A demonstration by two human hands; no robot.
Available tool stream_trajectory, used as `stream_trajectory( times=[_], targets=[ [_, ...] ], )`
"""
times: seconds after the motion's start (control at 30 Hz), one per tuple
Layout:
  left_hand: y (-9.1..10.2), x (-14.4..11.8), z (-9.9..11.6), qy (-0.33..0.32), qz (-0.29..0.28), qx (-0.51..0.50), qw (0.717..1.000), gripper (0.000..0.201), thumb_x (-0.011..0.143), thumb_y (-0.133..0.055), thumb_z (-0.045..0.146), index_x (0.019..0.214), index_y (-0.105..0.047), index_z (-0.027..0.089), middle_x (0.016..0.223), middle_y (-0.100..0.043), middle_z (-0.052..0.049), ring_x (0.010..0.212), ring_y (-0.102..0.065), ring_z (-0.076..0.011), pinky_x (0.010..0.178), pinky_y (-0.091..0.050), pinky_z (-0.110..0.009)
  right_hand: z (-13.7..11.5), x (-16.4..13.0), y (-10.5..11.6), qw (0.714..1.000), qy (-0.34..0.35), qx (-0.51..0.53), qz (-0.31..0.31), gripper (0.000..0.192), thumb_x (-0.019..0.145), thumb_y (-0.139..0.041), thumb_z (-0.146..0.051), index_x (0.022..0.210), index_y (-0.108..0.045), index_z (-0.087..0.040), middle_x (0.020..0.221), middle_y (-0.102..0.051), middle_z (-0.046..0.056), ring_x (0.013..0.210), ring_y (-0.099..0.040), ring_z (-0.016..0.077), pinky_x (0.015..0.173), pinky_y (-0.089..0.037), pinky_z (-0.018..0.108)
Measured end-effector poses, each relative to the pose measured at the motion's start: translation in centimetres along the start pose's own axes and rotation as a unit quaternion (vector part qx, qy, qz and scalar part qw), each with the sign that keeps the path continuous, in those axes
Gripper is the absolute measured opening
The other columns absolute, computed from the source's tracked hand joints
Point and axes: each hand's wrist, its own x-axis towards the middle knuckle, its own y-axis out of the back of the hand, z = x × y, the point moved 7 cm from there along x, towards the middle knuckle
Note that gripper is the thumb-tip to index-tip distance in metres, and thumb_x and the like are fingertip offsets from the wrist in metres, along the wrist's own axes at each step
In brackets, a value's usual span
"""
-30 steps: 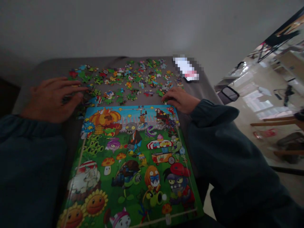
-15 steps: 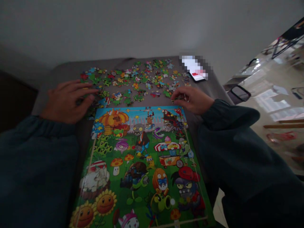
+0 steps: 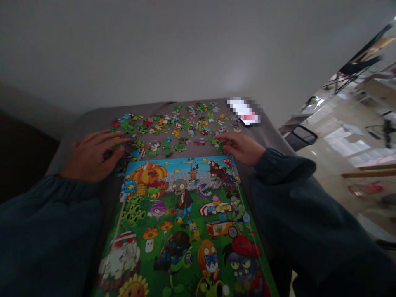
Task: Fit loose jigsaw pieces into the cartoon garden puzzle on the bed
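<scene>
I see a grey tabletop [image 3: 272, 132] running away from me toward a plain pale wall. A large cartoon picture board [image 3: 185, 222], bright green with a blue sky strip at its far edge, lies flat on the near half. Beyond it, loose puzzle pieces [image 3: 176, 126] are scattered in a wide band across the far half, mostly single and face up. A phone [image 3: 244, 112], its screen blurred, lies at the far right corner, just beside the outermost pieces. Both my hands rest on the surface among the pieces.
</scene>
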Motion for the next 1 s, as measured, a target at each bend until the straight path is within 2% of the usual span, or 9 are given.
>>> stream_trajectory(
  times=[0.1,0.2,0.33,0.5,0.63,0.7,0.83,1.0],
  targets=[
    [0.2,0.0,0.0,-0.007,0.022,-0.022,0.999,0.049,0.097,-0.034,0.046,0.124,-0.066,0.020,0.138,-0.061,-0.007,0.136,-0.045,-0.0276,0.110,-0.032,-0.052,0.0,0.0,-0.1,1.000,0.012,-0.004,-0.002,0.047,0.091,-0.046,-0.010,0.136,-0.057,-0.017,0.100,-0.072,0.008,0.082,-0.069,0.0165,0.079,-0.056,0.032],
    [0.2,-0.1,0.2,-0.004,0.015,-0.025,1.000,0.048,0.097,-0.036,0.046,0.125,-0.066,0.020,0.139,-0.061,-0.008,0.137,-0.045,-0.0288,0.110,-0.032,-0.053,-0.1,-0.1,0.1,0.999,0.032,-0.015,0.010,0.045,0.090,-0.046,-0.010,0.131,-0.062,-0.018,0.110,-0.071,0.009,0.082,-0.069,0.0162,0.080,-0.056,0.032],
    [0.2,-0.2,0.1,0.020,0.003,-0.036,0.999,0.045,0.096,-0.039,0.044,0.125,-0.066,0.023,0.140,-0.061,-0.005,0.138,-0.043,-0.0279,0.112,-0.031,-0.055,-0.3,-0.1,0.2,0.997,0.056,-0.055,0.027,0.043,0.089,-0.050,-0.014,0.129,-0.064,-0.017,0.108,-0.073,0.010,0.082,-0.068,0.0185,0.078,-0.056,0.034],
    [-0.2,-0.7,-1.8,0.088,0.018,-0.007,0.996,0.039,0.097,-0.038,0.035,0.125,-0.066,0.034,0.138,-0.062,0.000,0.137,-0.045,-0.0258,0.112,-0.034,-0.050,-1.1,-0.3,0.2,0.988,0.104,-0.107,0.043,0.038,0.092,-0.046,-0.017,0.122,-0.069,-0.018,0.107,-0.073,0.011,0.086,-0.068,0.0204,0.079,-0.055,0.035],
    [-0.3,-1.1,-3.0,0.128,0.030,0.001,0.991,0.041,0.095,-0.039,0.031,0.126,-0.066,0.029,0.138,-0.061,-0.005,0.136,-0.045,-0.0323,0.110,-0.034,-0.058,-1.4,-0.4,-0.1,0.985,0.115,-0.123,0.043,0.037,0.094,-0.043,-0.018,0.119,-0.070,-0.020,0.105,-0.073,0.010,0.086,-0.068,0.0196,0.077,-0.054,0.033],
    [-0.4,-1.1,-2.6,0.121,0.028,-0.005,0.992,0.043,0.096,-0.037,0.032,0.129,-0.064,0.027,0.140,-0.059,-0.007,0.136,-0.044,-0.0326,0.110,-0.034,-0.059,-1.4,-0.4,-0.1,0.986,0.111,-0.120,0.043,0.036,0.094,-0.042,-0.019,0.119,-0.070,-0.020,0.106,-0.072,0.010,0.087,-0.068,0.0199,0.076,-0.054,0.034],
    [-0.8,-0.9,-0.4,0.069,-0.001,-0.023,0.997,0.045,0.100,-0.034,0.040,0.136,-0.059,0.031,0.145,-0.054,-0.005,0.139,-0.042,-0.0276,0.111,-0.036,-0.052,-1.2,-0.3,-0.2,0.989,0.101,-0.104,0.044,0.037,0.094,-0.043,-0.019,0.120,-0.070,-0.020,0.103,-0.072,0.011,0.083,-0.067,0.0208,0.075,-0.053,0.036],
    [-1.9,-0.8,1.6,0.035,-0.050,-0.019,0.998,0.043,0.101,-0.035,0.046,0.136,-0.059,0.038,0.150,-0.050,-0.003,0.142,-0.036,-0.0311,0.109,-0.034,-0.056,-1.1,-0.3,-0.3,0.990,0.095,-0.093,0.045,0.038,0.093,-0.044,-0.019,0.122,-0.070,-0.022,0.101,-0.071,0.010,0.082,-0.065,0.0212,0.075,-0.053,0.038]
  ],
)
